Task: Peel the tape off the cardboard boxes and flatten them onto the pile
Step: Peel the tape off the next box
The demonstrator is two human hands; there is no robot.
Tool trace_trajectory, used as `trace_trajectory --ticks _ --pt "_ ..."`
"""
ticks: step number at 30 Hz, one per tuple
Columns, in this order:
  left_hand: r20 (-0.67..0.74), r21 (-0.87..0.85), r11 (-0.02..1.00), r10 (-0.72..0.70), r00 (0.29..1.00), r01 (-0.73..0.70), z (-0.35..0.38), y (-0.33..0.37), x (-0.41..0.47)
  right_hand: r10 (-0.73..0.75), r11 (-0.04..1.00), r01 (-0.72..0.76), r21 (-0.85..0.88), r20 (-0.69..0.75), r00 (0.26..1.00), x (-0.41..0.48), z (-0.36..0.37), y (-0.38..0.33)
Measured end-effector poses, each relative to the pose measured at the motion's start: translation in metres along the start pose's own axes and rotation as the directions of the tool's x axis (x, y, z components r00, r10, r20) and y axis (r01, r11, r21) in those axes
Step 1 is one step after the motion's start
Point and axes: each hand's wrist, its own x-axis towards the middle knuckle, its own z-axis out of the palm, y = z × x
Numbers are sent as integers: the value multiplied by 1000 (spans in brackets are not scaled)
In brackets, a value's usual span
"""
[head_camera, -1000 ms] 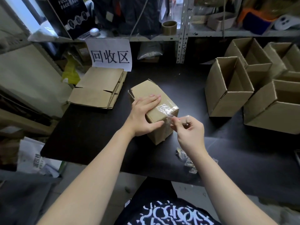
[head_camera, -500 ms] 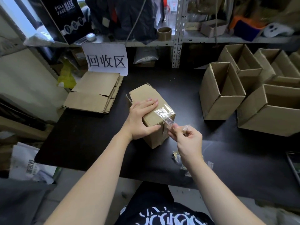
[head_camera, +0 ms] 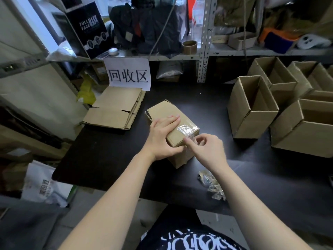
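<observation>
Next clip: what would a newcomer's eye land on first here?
Both hands work on the box in the middle of the table: the left hand presses flat on its top while the right hand pinches the shiny tape at its near corner. Next, the white sign above the pile of flattened boxes at the back left, and the open boxes standing on the right.

You are facing a plain brown box [head_camera: 165,110] with clear, glinting tape [head_camera: 186,128], sitting on a black tabletop [head_camera: 108,159]; your black shirt [head_camera: 189,239] is showing a white swirling pattern.
</observation>
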Motion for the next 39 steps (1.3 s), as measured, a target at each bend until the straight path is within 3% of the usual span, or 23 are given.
trace_trajectory --ticks 3,10,12,16,20,24,29,34,39 --pt "-5 4 1000 -11 1000 11 2 0 0 -97 991 96 -92 -13 995 0 1 1" --pt "-33 -11 1000 21 999 -21 7 -1 3 -132 991 134 26 -46 990 -4 4 17" --pt "-13 -20 1000 18 1000 -19 7 -4 3 -130 987 133 90 -33 991 -6 6 23" --pt "18 -49 999 -1 1000 2 -5 -16 12 -44 888 71 454 -72 996 -7 -16 38" --pt "38 -57 998 -11 999 14 5 -3 28 -8 860 -2 511 19 1000 -12 -25 46" --pt "18 -57 998 -5 1000 6 7 -3 23 69 832 -35 554 -41 997 -11 -24 58" --pt "27 -42 999 -8 1000 9 2 -1 19 38 802 18 597 -81 996 -12 -30 47" --pt "28 -21 1000 -3 1000 4 1 2 18 27 764 -10 645 -18 999 -15 -36 49" --pt "16 -11 1000 -10 1000 10 4 6 25 -92 679 -10 734 99 991 -9 -32 48"
